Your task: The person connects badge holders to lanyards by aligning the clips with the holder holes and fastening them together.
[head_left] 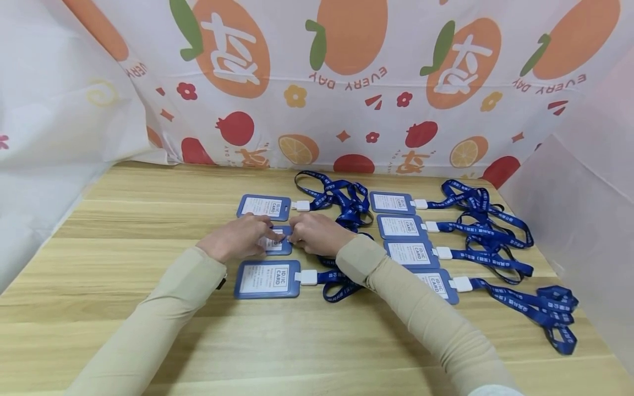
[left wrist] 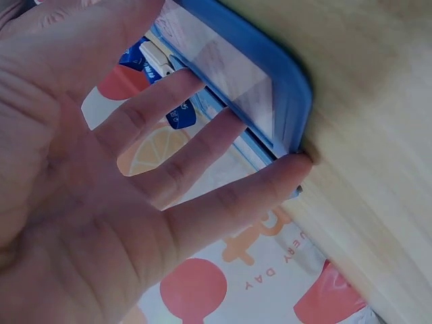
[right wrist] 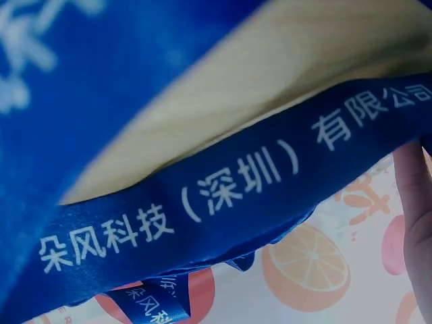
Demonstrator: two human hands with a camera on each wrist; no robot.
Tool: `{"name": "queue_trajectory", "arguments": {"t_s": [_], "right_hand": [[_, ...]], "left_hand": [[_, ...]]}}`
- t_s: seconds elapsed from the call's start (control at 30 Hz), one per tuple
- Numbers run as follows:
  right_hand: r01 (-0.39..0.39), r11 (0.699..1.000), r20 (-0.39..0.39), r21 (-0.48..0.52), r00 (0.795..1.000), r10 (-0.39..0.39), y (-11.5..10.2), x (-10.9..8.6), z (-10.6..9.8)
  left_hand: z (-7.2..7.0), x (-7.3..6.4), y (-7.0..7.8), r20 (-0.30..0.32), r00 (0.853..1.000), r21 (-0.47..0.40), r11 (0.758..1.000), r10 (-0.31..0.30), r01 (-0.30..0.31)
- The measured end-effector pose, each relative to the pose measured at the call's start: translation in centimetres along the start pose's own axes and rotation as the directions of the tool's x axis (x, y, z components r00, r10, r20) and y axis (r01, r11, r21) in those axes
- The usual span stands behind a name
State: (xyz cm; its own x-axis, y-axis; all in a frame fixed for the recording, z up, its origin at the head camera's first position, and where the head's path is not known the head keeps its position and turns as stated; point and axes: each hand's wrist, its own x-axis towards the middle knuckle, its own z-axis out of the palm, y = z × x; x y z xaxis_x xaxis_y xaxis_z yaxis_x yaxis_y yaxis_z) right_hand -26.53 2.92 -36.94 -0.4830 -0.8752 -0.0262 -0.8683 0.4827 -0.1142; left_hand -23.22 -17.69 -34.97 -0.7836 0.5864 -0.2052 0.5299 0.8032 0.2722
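Under my left hand (head_left: pixel 245 236) lies the middle blue ID badge holder (head_left: pixel 283 246) of the left column. Fairly straight fingertips of that hand touch the holder's edge in the left wrist view, the thumb at the opposite side. My right hand (head_left: pixel 317 232) has curled fingers pinching at the holder's right end, where they hide the lanyard clip. A blue lanyard (right wrist: pixel 223 182) with white lettering fills much of the right wrist view, one finger (right wrist: pixel 412 202) at its right edge. Another badge holder (head_left: pixel 264 207) lies beyond the hands, and one (head_left: pixel 267 279) nearer.
To the right, several more badge holders (head_left: pixel 391 202) form a second column, with white clips (head_left: pixel 462 284) and bunched blue lanyards (head_left: pixel 475 206). My right sleeve (head_left: pixel 411 302) crosses in front of the nearest one. A fruit-print cloth (head_left: pixel 307 110) hangs behind the wooden table (head_left: pixel 124 231).
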Motion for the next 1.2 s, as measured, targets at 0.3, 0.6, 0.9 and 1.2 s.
{"name": "queue_trajectory", "arguments": {"t_s": [0.3,0.6,0.9,1.2], "right_hand": [[-0.015,1.000,0.002,-0.013,1.000,0.015,-0.10,-0.25,-0.02],[-0.009,1.000,-0.006,-0.029,1.000,0.009,-0.25,-0.38,-0.13],[-0.007,0.999,-0.025,-0.036,1.000,0.006,-0.14,-0.47,-0.13],[-0.057,0.997,-0.006,0.055,0.998,0.058,0.21,-0.34,-1.00]], "left_hand": [[0.11,-0.31,0.04,0.008,1.000,0.005,1.000,-0.013,0.013],[0.17,-0.57,0.11,-0.019,1.000,0.022,1.000,0.015,-0.015],[0.22,-0.58,0.00,-0.028,0.999,0.012,1.000,0.024,-0.024],[-0.53,-0.56,-0.18,-0.095,0.995,0.039,0.999,0.029,-0.026]]}}
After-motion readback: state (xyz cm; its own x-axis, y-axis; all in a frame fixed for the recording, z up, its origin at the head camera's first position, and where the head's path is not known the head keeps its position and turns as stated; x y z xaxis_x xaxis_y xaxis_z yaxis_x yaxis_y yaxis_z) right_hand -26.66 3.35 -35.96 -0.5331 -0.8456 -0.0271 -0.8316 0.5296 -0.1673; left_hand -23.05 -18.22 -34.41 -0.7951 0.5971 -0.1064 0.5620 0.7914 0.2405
